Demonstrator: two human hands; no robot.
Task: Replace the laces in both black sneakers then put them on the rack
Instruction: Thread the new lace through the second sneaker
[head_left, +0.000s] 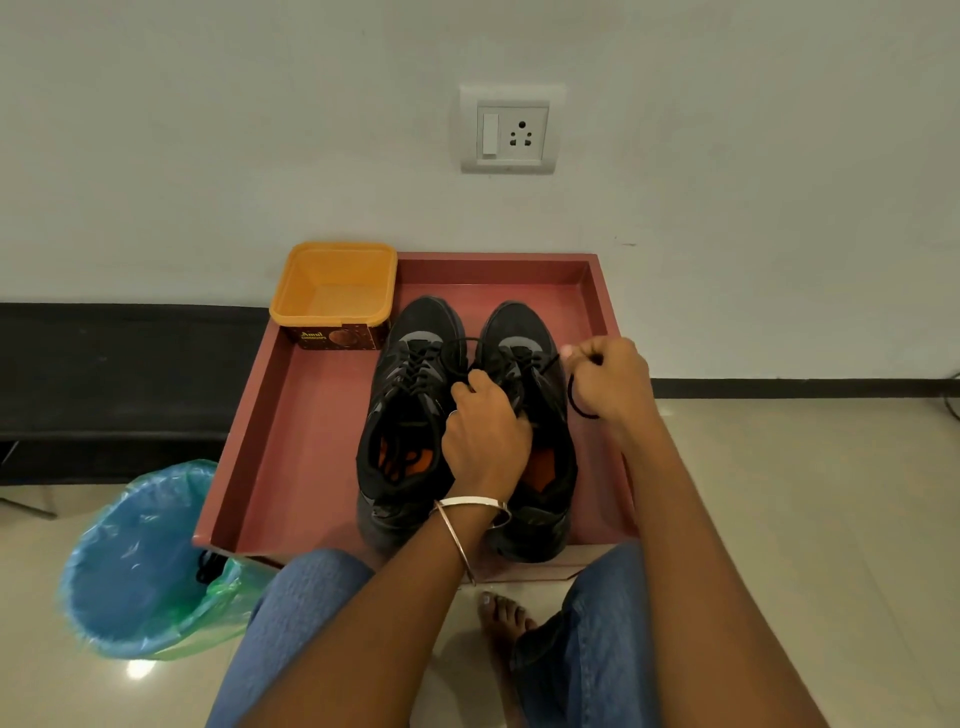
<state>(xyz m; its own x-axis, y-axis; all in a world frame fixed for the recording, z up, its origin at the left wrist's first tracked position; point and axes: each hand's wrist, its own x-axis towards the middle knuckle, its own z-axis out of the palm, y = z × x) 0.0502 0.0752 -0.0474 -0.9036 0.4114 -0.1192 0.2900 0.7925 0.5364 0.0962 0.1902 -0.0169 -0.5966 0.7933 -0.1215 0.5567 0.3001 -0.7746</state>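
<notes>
Nearest the camera, two knees in blue denim jeans (306, 608) frame a bare foot (501, 618) on the pale tiled floor; the lower legs run out of the picture. To the left stands a round bin lined with a blue plastic bag (140, 561), and a dark tangle lies at its right edge, possibly a black lace, though it is too small to tell.

Beyond the knees sits a shallow, dusty-pink rectangular tray (291, 441) against the white wall. In it, side by side with toes toward the wall, rest the left black mesh sneaker (405, 395) and the right black mesh sneaker (540, 499), both showing orange insoles. A loose lace appears bundled inside the left sneaker's opening.

The left hand (485, 436), wearing silver bangles (470, 506) at the wrist, covers much of the right sneaker's tongue and pinches a thin black lace (457, 345) with curled fingers. The right hand (613, 379), just to the right of that shoe and apart from the other, is closed on the lace's other end, a loop hanging below it.

In the tray's far left corner stands an empty square orange plastic tub (332, 291). Higher on the wall is a white switch-and-socket plate (511, 130).
</notes>
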